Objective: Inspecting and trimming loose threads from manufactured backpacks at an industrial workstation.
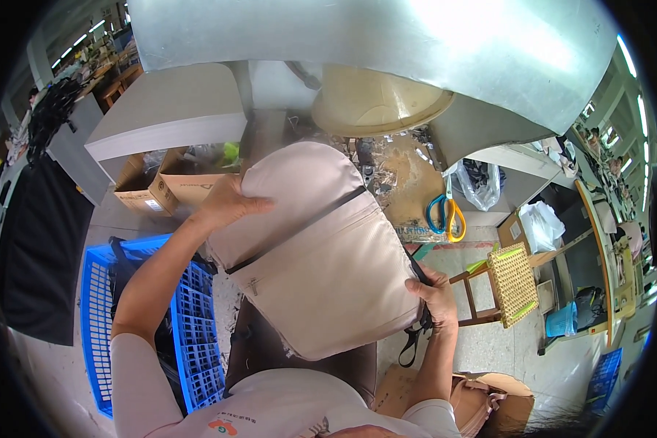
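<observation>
A beige backpack (336, 270) with a rounded end is held up over my lap, its front panel facing me. One dark zipper line (299, 228) runs slantwise across it. My left hand (230, 203) grips the upper left edge, thumb lying on the fabric and fingers hidden behind. At the lower right edge, my right hand (436, 298) is closed on the bag, with its thumb on the front. Black straps (412, 339) dangle just below that hand.
A blue plastic basket (201, 328) stands at my left. Scissors (447, 217) with blue and orange handles hang right of the bag. Beyond it is a beige tub (379, 102) under a metal surface (372, 36). A woven stool (515, 285) and an open carton (515, 394) are at right.
</observation>
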A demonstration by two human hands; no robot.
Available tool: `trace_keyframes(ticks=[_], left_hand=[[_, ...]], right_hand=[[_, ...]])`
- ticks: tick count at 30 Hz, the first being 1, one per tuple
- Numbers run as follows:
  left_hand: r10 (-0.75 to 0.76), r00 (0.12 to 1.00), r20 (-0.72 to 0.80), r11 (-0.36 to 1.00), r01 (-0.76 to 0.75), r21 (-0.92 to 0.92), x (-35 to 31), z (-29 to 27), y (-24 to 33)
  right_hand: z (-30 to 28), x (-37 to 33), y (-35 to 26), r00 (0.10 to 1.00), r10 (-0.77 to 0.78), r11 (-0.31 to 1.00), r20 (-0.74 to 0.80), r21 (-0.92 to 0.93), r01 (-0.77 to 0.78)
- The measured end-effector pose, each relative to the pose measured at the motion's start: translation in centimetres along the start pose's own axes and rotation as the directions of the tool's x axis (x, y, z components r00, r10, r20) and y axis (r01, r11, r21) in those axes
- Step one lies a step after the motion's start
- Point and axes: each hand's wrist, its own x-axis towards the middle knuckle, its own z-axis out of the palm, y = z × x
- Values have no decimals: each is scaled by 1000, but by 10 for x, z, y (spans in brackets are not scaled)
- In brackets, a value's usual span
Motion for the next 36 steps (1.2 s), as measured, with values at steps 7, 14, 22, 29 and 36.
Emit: trace_keyframes(ticks=[7, 14, 22, 29, 36], left_hand=[[29, 999, -15, 998, -29, -59, -10, 3, -10], [565, 748, -349, 437, 87, 895, -58, 15, 7], [52, 935, 351, 719, -279, 637, -114, 24, 52], [-256, 752, -608, 964, 148, -222, -270, -125, -7], [-232, 473, -850, 863, -304, -404, -292, -111, -13]], right_hand=[[1, -9, 1, 999, -43, 998, -3, -35, 43], [12, -33, -15, 992, -113, 990, 56, -77, 117], [159, 6, -77, 487, -395, 466, 779, -287, 837], [178, -32, 36, 778, -506, 710, 374, -332, 621], [213, -91, 74, 554, 29, 946, 832, 156, -285]])
